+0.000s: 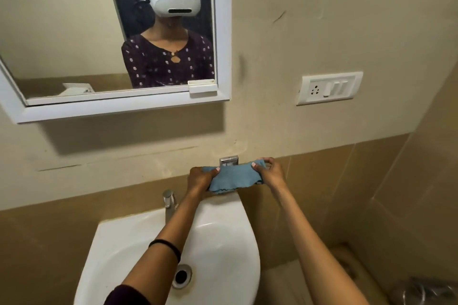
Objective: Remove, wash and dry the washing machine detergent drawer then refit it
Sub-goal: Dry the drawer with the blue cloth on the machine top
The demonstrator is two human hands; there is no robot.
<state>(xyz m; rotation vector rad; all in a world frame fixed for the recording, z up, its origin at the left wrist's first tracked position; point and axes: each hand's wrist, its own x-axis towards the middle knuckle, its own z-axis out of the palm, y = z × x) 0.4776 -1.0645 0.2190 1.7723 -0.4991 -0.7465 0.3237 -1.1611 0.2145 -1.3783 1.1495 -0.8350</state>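
Only one view is given, taken from a wide-angle camera worn on the head and faced forward and down toward a wall (322,20). The sink (124,242) is seen closely and steeply from above; the mirror (223,32) is caught upper left, the headset (173,0) being reflected in it

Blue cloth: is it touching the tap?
Apart. The head view shows the left hand, gripping one end of the blue cloth, lying between that cloth and the tap.
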